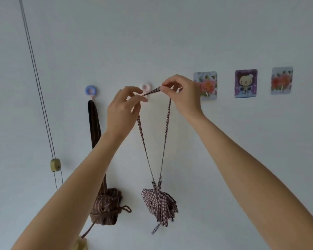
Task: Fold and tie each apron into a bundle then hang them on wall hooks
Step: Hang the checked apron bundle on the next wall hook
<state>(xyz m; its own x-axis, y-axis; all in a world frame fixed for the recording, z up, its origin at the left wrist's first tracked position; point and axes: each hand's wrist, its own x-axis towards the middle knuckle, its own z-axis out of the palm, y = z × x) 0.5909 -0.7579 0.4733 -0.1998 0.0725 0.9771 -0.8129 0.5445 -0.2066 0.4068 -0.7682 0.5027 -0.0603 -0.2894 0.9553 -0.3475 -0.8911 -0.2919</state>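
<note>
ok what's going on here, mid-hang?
Yes. Both hands, left hand and right hand, pinch the strap loop of a checked apron bundle, holding it stretched in front of the pink wall hook. The bundle dangles below. A brown striped apron bundle already hangs from the blue wall hook.

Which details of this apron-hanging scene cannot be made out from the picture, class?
- Head view: the pink hook is mostly hidden by the left hand, so whether the checked strap sits on it is unclear.
- The striped bundle is partly covered by the left forearm.
- The yellowish object is cut off by the bottom edge.
</note>
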